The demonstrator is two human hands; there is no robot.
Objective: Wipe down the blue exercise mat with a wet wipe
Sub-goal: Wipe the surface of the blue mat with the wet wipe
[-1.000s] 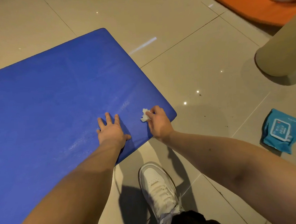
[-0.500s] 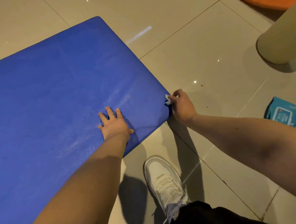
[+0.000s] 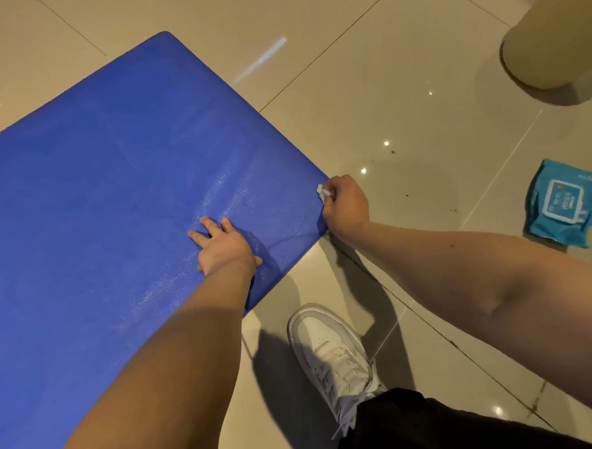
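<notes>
Holds down the blue mat (image 3: 114, 182) with the left hand (image 3: 225, 245): palm flat on the surface, fingers straight and slightly spread, gripping nothing. Pinches a small crumpled white wipe (image 3: 321, 191) in the right hand (image 3: 345, 204), fingers curled into a tight fist around it, with only a scrap poking out past the knuckles. Sets that scrap against the mat's rim at the rounded corner, just right of the left hand and a little farther from the body, fist close against the mat's edge, wrist over the floor (image 3: 400, 81). Has the mat spread flat on pale glossy tiles, directly under the left hand and running far out to that hand's left and ahead of it, its right-hand border ending at the right fist. Shows a faint speckled sheen on the mat just ahead of the left fingertips and between the two hands. Plants a white lace-up shoe (image 3: 332, 353) on the tiles behind the hands, nearer the body and roughly between the two forearms, close to the mat's near edge but apart from it, a dark trouser leg (image 3: 418, 424) at the ankle. Leaves a teal pack of wipes (image 3: 562, 203) lying on the tiles well to the right of the right hand, white label up. Farther ahead and right of that hand, the base of a cream round column (image 3: 552, 29).
</notes>
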